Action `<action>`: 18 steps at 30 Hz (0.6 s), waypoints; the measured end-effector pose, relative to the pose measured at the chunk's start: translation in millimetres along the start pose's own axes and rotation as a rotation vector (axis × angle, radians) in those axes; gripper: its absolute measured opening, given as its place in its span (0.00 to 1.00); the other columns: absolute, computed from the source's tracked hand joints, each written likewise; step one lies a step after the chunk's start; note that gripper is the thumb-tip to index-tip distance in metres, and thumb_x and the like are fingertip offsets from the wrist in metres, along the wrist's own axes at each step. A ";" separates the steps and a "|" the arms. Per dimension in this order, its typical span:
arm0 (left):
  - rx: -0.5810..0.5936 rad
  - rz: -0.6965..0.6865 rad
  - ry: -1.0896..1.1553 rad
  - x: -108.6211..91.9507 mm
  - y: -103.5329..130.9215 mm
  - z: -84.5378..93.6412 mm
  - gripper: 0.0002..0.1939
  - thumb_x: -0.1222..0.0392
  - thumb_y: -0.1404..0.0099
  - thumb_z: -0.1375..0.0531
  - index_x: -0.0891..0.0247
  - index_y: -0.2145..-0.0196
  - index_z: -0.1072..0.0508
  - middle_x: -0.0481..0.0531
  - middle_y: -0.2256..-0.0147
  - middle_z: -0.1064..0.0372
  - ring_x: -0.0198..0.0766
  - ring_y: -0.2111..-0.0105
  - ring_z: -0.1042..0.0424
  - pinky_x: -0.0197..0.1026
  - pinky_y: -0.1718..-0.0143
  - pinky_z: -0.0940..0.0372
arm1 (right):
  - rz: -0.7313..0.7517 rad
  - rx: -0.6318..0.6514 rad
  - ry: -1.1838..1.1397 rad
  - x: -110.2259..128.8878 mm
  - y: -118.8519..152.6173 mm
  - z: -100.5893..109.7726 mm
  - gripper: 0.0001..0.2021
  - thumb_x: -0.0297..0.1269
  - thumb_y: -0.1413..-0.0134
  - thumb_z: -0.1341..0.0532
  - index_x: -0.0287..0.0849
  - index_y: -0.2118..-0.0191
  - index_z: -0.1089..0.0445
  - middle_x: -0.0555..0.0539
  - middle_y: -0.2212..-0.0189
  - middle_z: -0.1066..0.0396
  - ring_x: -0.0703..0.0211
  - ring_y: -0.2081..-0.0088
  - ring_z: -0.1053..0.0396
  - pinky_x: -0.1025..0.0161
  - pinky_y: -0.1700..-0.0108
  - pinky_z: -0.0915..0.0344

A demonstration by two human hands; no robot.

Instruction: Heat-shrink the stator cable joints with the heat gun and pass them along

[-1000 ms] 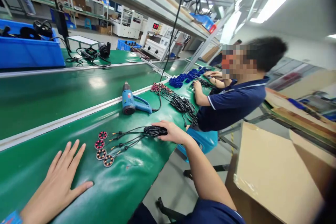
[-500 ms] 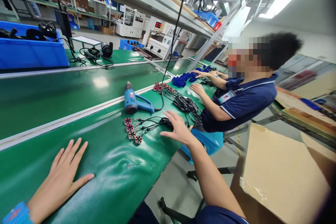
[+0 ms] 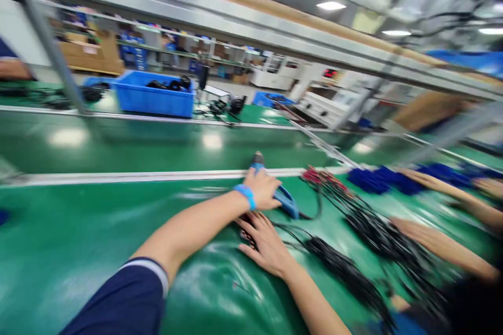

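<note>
A blue heat gun (image 3: 288, 202) lies on the green work surface, its metal nozzle pointing away from me. My left hand (image 3: 261, 188), with a blue band at the wrist, is closed over the gun's body. Just in front of it, my right hand (image 3: 266, 243) lies with fingers stretched out over small round copper-wound motor stators (image 3: 247, 236). Most of these stators are hidden under its fingers. Black cables (image 3: 346, 267) run from them to the right in a tied bundle.
More red-ringed stators (image 3: 314, 175) with black cables lie to the right, beside dark blue pieces (image 3: 369, 180). A co-worker's hands (image 3: 428, 238) reach in there, blurred. A blue bin (image 3: 155, 99) stands behind the green belt, and a metal beam (image 3: 236, 21) crosses overhead.
My view has swung left. My left hand has moved from the bare surface onto the heat gun. The right hand has come from the cables onto the stators.
</note>
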State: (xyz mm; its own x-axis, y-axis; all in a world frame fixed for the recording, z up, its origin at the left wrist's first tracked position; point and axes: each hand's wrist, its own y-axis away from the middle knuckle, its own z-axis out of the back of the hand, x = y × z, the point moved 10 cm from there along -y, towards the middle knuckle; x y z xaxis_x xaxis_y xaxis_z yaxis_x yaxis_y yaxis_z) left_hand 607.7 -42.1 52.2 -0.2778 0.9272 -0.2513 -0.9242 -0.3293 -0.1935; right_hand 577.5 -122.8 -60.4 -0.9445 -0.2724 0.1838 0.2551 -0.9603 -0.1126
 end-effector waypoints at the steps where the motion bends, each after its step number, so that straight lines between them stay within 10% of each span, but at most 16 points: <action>1: 0.039 -0.001 -0.026 -2.6 -15.1 -7.1 0.28 0.46 0.32 0.39 0.61 0.40 0.32 0.60 0.41 0.32 0.53 0.36 0.40 0.61 0.33 0.46 | 0.004 -0.022 0.011 -6.7 -0.2 -3.0 0.30 0.58 0.35 0.43 0.52 0.32 0.40 0.40 0.33 0.46 0.36 0.32 0.50 0.33 0.33 0.48; 5: 0.170 0.063 -0.105 3.4 -50.0 -32.9 0.14 0.55 0.31 0.37 0.63 0.51 0.26 0.56 0.47 0.29 0.47 0.42 0.33 0.59 0.37 0.39 | 0.025 -0.083 0.014 -18.4 -4.2 -5.4 0.25 0.55 0.38 0.41 0.49 0.41 0.31 0.35 0.40 0.37 0.32 0.39 0.39 0.31 0.38 0.40; 10: 0.109 0.107 -0.126 7.5 -37.6 -29.1 0.16 0.53 0.30 0.39 0.65 0.50 0.27 0.57 0.46 0.31 0.47 0.46 0.30 0.59 0.43 0.34 | -0.042 -0.041 -0.038 3.9 -10.8 5.5 0.20 0.48 0.36 0.43 0.48 0.43 0.30 0.39 0.40 0.36 0.38 0.38 0.40 0.38 0.36 0.42; 18: -0.066 0.085 0.049 74.1 -29.5 -32.8 0.22 0.52 0.29 0.40 0.63 0.42 0.32 0.58 0.42 0.35 0.50 0.42 0.33 0.58 0.42 0.33 | -0.343 -0.120 0.071 -34.8 -5.1 6.1 0.25 0.51 0.32 0.46 0.51 0.34 0.39 0.45 0.30 0.50 0.47 0.30 0.52 0.45 0.33 0.47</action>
State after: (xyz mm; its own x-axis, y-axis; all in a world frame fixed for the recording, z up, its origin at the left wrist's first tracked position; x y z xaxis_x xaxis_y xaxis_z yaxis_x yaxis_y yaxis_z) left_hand 623.0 30.5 8.1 -0.3395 0.8861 -0.3155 -0.8782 -0.4188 -0.2311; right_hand 610.3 -108.8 -60.3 -0.9838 0.0732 0.1634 -0.1013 -0.9802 -0.1703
